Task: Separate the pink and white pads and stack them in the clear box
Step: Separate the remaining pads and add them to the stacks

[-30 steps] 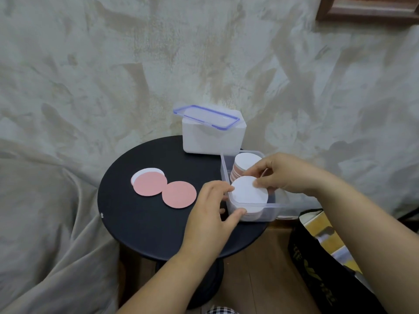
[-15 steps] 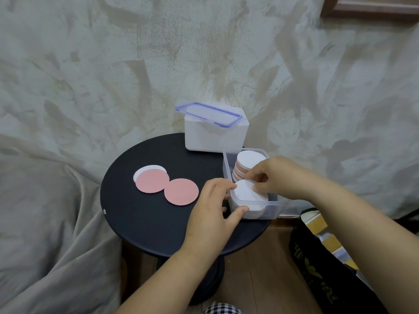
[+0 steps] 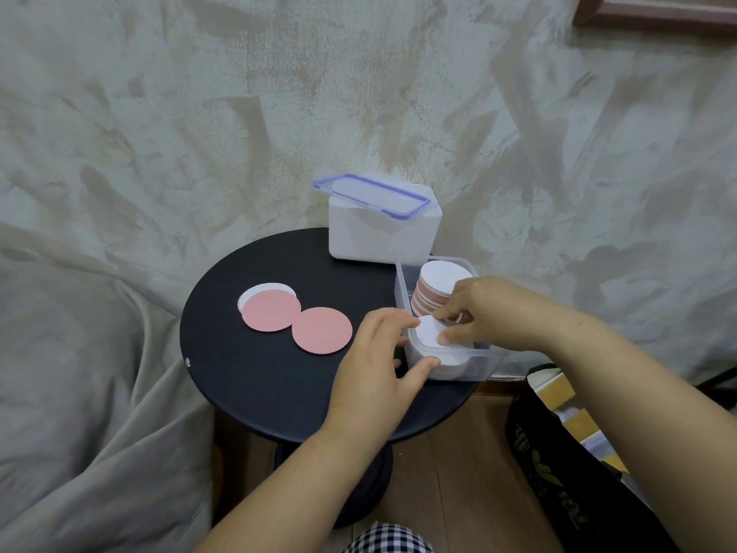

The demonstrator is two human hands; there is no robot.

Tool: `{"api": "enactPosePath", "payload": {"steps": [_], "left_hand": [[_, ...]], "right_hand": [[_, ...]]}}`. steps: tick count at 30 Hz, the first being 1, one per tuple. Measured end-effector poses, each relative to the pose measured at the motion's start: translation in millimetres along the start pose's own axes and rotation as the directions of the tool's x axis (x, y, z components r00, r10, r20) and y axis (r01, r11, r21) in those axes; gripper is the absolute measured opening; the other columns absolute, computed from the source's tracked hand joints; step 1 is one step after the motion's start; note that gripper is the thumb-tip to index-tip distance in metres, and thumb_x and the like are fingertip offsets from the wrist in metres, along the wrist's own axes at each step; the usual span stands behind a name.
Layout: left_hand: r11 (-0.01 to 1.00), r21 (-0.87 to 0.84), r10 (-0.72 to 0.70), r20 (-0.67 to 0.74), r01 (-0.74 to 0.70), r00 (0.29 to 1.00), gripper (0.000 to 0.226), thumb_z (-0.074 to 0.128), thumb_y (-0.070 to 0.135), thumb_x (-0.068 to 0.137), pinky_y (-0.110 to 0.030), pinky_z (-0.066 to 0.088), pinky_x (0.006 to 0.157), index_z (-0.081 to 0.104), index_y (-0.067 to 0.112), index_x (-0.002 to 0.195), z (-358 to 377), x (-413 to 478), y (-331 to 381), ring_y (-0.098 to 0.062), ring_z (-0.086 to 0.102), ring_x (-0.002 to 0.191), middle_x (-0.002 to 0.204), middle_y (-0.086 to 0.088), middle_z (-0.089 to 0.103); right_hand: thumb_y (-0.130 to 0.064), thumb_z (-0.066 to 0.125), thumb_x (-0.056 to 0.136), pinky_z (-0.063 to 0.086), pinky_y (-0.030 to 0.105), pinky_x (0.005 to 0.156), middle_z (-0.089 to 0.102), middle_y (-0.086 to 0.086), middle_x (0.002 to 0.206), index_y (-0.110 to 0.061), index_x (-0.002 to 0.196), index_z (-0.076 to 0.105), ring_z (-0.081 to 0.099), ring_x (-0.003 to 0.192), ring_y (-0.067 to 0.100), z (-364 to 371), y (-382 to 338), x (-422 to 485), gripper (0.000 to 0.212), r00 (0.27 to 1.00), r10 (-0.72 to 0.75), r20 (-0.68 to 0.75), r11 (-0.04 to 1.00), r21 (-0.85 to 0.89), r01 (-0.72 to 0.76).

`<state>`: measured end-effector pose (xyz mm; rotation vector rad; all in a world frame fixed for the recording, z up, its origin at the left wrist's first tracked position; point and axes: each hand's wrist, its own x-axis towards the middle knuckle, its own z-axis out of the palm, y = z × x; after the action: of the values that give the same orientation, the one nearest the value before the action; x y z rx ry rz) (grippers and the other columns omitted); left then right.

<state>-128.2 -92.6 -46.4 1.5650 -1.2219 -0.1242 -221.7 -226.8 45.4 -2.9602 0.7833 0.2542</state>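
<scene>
Now white pad (image 3: 428,333) lower in clear box (image 3: 483,362) — right hand (image 3: 490,313) holding.

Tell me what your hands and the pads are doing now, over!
Left hand holds clear box. Right hand pinches white pad over near stack. Two pink pads lie on table. Nothing blocking.

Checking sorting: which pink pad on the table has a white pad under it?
The left pink pad: a white pad peeks out from under it; the right pink pad shows none.
</scene>
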Motion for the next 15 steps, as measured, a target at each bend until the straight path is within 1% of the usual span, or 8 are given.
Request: {"api": "enactPosePath", "payload": {"steps": [2, 4, 6, 7, 8, 11, 13, 15], "left_hand": [[0.999, -0.031, -0.014, 0.005, 0.014, 1.0, 0.04, 0.074, 0.017, 0.076, -0.021, 0.053, 0.075, 0.056, 0.024, 0.11, -1, 0, 1, -0.003, 0.057, 0.096, 0.114, 0.016, 0.046], [0.994, -0.097, -0.045, 0.017, 0.046, 0.999, 0.038, 0.072, 0.015, 0.078, -0.02, 0.053, 0.076, 0.055, 0.033, 0.106, -5, 1, 3, 0.001, 0.057, 0.097, 0.114, 0.018, 0.047], [0.989, -0.133, -0.073, -0.004, 0.072, 0.997, 0.038, 0.069, 0.014, 0.08, -0.014, 0.051, 0.076, 0.052, 0.042, 0.1, -15, 1, 3, 0.004, 0.054, 0.099, 0.111, 0.018, 0.051], [0.989, -0.128, -0.083, -0.031, 0.079, 0.996, 0.036, 0.068, 0.014, 0.082, -0.01, 0.048, 0.076, 0.053, 0.042, 0.099, -22, 2, 1, 0.005, 0.053, 0.1, 0.109, 0.017, 0.053], [0.99, -0.108, -0.094, -0.063, 0.086, 0.994, 0.032, 0.066, 0.013, 0.083, -0.007, 0.045, 0.077, 0.056, 0.04, 0.099, -32, 3, -2, 0.005, 0.053, 0.1, 0.107, 0.017, 0.056], [0.989, 0.042, -0.134, -0.148, 0.141, 0.98, 0.023, 0.06, 0.013, 0.086, -0.002, 0.037, 0.079, 0.063, 0.03, 0.102, -68, 10, -20, 0.004, 0.053, 0.1, 0.102, 0.026, 0.057], [0.967, 0.191, -0.136, -0.181, 0.17, 0.974, 0.022, 0.058, 0.013, 0.087, -0.012, 0.038, 0.083, 0.065, 0.025, 0.104, -91, 17, -33, -0.004, 0.054, 0.103, 0.102, 0.027, 0.055], [0.912, 0.358, -0.16, -0.145, 0.203, 0.976, 0.024, 0.058, 0.016, 0.087, -0.022, 0.037, 0.087, 0.063, 0.02, 0.11, -108, 22, -47, -0.013, 0.051, 0.112, 0.113, 0.015, 0.056]], "right_hand": [[-0.036, 0.055, 0.088, 0.046, 0.04, 0.079, 0.06, 0.012, 0.1, -0.015, 0.107, 0.067, 0.057, 0.088, 0.026, 0, -1, -1, 0.031, 1.0, -0.014, 0.028, 0.999, -0.037, 0.016], [-0.036, 0.052, 0.089, 0.045, 0.039, 0.079, 0.056, 0.008, 0.099, -0.015, 0.107, 0.066, 0.055, 0.088, 0.024, -1, -3, -3, 0.031, 0.999, -0.019, 0.039, 0.997, -0.073, 0.022], [-0.036, 0.053, 0.088, 0.042, 0.037, 0.075, 0.055, 0.008, 0.092, -0.012, 0.096, 0.065, 0.054, 0.083, 0.025, 0, -2, -3, 0.028, 1.0, -0.013, 0.018, 0.997, -0.076, 0.015], [-0.035, 0.055, 0.087, 0.042, 0.037, 0.071, 0.056, 0.01, 0.088, -0.01, 0.09, 0.064, 0.053, 0.079, 0.026, 0, -2, -3, 0.027, 1.0, -0.001, 0.0, 0.998, -0.068, 0.001], [-0.035, 0.056, 0.086, 0.042, 0.037, 0.069, 0.058, 0.01, 0.086, -0.01, 0.089, 0.063, 0.053, 0.078, 0.026, 0, -1, -3, 0.026, 1.0, 0.013, -0.02, 0.998, -0.059, -0.014], [-0.038, 0.057, 0.086, 0.047, 0.035, 0.074, 0.066, 0.003, 0.095, -0.021, 0.103, 0.066, 0.059, 0.086, 0.021, -6, -3, -7, 0.026, 0.995, 0.031, -0.097, 0.999, -0.035, -0.034], [-0.039, 0.058, 0.087, 0.046, 0.029, 0.075, 0.065, -0.006, 0.102, -0.029, 0.111, 0.065, 0.058, 0.091, 0.015, -13, -12, -10, 0.027, 0.984, 0.001, -0.18, 0.999, 0.033, 0.005], [-0.039, 0.058, 0.087, 0.039, 0.02, 0.074, 0.06, -0.018, 0.098, -0.033, 0.119, 0.061, 0.054, 0.089, 0.006, -17, -28, -11, 0.032, 0.957, -0.063, -0.283, 0.989, 0.112, 0.098]]}}
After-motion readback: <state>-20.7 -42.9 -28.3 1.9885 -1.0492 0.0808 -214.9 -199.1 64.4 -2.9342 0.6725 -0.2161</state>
